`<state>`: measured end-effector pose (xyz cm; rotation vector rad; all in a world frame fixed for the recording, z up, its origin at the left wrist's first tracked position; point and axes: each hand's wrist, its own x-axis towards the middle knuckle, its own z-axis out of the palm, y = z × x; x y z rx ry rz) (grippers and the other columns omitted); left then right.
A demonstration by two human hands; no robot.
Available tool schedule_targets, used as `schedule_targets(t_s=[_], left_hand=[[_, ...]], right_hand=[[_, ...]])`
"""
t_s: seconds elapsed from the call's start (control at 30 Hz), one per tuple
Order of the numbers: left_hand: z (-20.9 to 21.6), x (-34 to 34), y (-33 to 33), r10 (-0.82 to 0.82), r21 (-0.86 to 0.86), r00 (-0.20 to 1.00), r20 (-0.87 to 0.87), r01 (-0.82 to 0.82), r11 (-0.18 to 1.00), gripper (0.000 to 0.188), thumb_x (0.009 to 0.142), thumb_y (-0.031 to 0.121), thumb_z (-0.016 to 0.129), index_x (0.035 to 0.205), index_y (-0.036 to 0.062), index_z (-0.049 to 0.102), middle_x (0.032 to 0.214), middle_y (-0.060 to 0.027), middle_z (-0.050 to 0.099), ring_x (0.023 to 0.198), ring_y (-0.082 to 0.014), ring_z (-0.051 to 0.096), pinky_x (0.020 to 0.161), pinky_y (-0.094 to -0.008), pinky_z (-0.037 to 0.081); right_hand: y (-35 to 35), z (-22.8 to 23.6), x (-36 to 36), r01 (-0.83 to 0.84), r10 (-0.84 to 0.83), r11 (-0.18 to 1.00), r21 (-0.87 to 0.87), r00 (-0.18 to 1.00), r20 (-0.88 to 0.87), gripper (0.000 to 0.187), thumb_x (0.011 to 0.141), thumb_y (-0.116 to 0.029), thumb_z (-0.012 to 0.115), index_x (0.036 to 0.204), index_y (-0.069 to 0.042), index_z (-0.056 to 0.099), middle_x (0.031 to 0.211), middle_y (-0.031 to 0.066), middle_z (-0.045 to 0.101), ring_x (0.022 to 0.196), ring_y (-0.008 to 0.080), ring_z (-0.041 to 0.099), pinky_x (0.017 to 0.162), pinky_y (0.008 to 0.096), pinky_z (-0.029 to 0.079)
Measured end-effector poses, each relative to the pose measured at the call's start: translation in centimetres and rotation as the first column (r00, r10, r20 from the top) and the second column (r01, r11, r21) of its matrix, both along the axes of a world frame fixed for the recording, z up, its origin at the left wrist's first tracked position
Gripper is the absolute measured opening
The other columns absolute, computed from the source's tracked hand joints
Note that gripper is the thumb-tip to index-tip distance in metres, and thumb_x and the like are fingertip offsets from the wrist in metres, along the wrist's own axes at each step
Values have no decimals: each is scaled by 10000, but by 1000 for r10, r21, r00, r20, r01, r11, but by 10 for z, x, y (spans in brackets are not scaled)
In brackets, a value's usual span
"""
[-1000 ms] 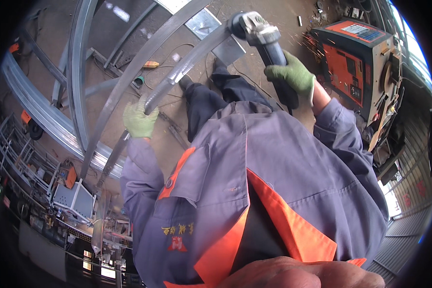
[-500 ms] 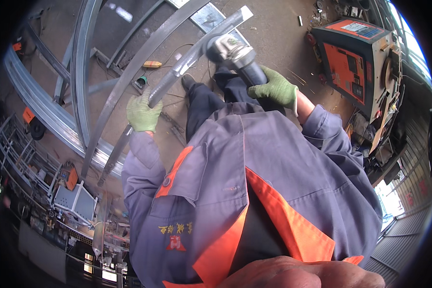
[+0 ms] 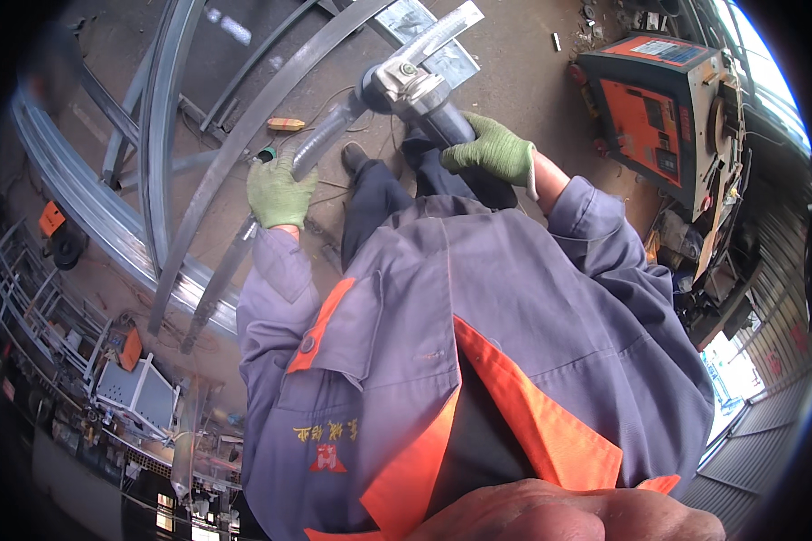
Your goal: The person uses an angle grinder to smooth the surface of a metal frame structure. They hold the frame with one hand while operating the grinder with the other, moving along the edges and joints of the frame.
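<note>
My left hand (image 3: pixel 281 192), in a green knit glove, is closed around a long curved metal bar (image 3: pixel 327 132). The bar runs from the lower left, under that hand, up to its free end at the top. My right hand (image 3: pixel 494 155), gloved alike, is wrapped round the dark body of an angle grinder (image 3: pixel 415 92). The grinder's head lies over the bar, between my left hand and the bar's far end. Its disc is mostly hidden behind the head, so I cannot tell whether it touches the metal.
More curved metal bars (image 3: pixel 161 135) lie at the left. Beyond the held bar is a flat metal plate (image 3: pixel 451 61). A yellow-orange tool (image 3: pixel 285 124) and thin cables lie on the floor. An orange and black machine (image 3: pixel 650 117) stands at the right, with a wheeled rack at lower left.
The grinder, with my right hand on it, has moved a little left along the bar towards my left hand. My left hand and the bar have shifted slightly right in the picture.
</note>
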<state>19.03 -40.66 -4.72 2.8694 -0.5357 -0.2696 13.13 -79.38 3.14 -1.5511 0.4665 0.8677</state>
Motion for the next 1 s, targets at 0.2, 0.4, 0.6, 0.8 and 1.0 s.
schedule_targets(t_s=[0.2, 0.4, 0.6, 0.8, 1.0], left_hand=[[-1, 2, -1, -1, -9, 1000, -31, 0, 1000, 540, 815, 433, 853, 1257, 126, 818, 1040, -136, 808, 1025, -384, 741, 1056, -513, 536], [-3, 0, 1, -5, -6, 999, 39, 6, 1000, 546, 816, 422, 851, 1277, 133, 806, 1035, -131, 806, 1013, -395, 735, 1024, -509, 546], [-7, 0, 3, -16, -25, 999, 52, 17, 1000, 569, 788, 421, 872, 1285, 153, 806, 1001, -160, 792, 983, -411, 722, 957, -526, 560], [-6, -2, 4, -22, -29, 999, 40, 24, 999, 599, 774, 436, 882, 1303, 167, 801, 958, -151, 785, 968, -408, 724, 950, -535, 557], [4, 0, -3, -40, 13, 996, 79, 39, 999, 590, 822, 419, 859, 1315, 111, 761, 1098, -144, 791, 1074, -325, 735, 1068, -503, 516]], right_hand=[[-47, -1, 15, 364, -366, 931, -36, 928, -64, 462, 934, -271, 834, 1266, 7, 672, 1074, 143, 752, 918, 256, 767, 789, 407, 637], [-16, -7, -7, 301, -291, 951, 72, 949, -125, 515, 918, -191, 867, 1328, -12, 611, 1121, 124, 746, 938, 227, 756, 846, 383, 625], [-13, -7, -6, 342, -323, 929, 139, 936, -143, 510, 916, -189, 860, 1334, -5, 634, 1130, 121, 749, 922, 218, 747, 837, 381, 623], [-45, 4, 11, 392, -381, 918, 62, 913, -144, 430, 963, -194, 811, 1295, 22, 642, 1097, 150, 766, 979, 266, 779, 794, 431, 647], [50, -12, -27, 96, -62, 957, 275, 989, -131, 605, 915, -170, 851, 1422, 37, 594, 1046, 117, 759, 889, 204, 761, 778, 354, 637]])
